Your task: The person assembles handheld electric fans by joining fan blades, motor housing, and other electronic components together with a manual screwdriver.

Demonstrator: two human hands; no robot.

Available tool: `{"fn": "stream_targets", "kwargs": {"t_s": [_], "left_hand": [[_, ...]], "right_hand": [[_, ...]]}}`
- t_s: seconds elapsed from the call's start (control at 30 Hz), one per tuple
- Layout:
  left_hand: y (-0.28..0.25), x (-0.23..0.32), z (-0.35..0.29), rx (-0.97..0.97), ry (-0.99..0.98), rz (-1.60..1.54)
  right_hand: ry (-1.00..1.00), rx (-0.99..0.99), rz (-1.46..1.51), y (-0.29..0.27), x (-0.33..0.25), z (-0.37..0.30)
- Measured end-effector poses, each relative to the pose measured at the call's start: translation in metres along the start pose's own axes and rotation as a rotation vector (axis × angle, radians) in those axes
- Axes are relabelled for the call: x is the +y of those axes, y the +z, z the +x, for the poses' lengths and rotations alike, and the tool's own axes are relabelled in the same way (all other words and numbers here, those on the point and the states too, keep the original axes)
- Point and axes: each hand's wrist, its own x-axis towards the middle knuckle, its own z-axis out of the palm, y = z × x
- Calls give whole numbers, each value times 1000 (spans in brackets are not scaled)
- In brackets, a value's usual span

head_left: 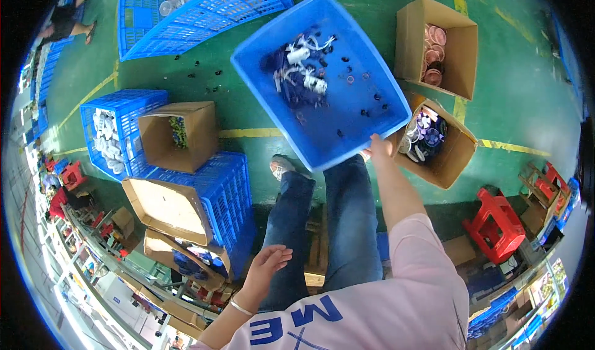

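My right hand is closed on the near right rim of a big blue plastic tub, which is tilted in front of my legs. In the tub lies a pile of dark blue and white parts with white wires. Several small black pieces and a few little rings are scattered over its bottom. My left hand hangs near my left thigh with loosely bent fingers and nothing in it. It is apart from the tub.
Right of the tub stand a carton of pink round parts and a carton of white and purple parts. Blue crates stand beyond and to the left, some with cartons. A red stool is at right; black bits dot the green floor.
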Motion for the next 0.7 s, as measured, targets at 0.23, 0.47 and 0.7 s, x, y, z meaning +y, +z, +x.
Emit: {"fn": "stream_targets", "kwargs": {"t_s": [0.23,0.47,0.7], "left_hand": [[22,10,9,42,-22,48],[25,26,13,81,1,63],[30,31,18,51,-12,100]], "right_hand": [[200,37,529,50,15,7],[349,80,648,51,-30,59],[227,312,490,-30,-62,112]]}}
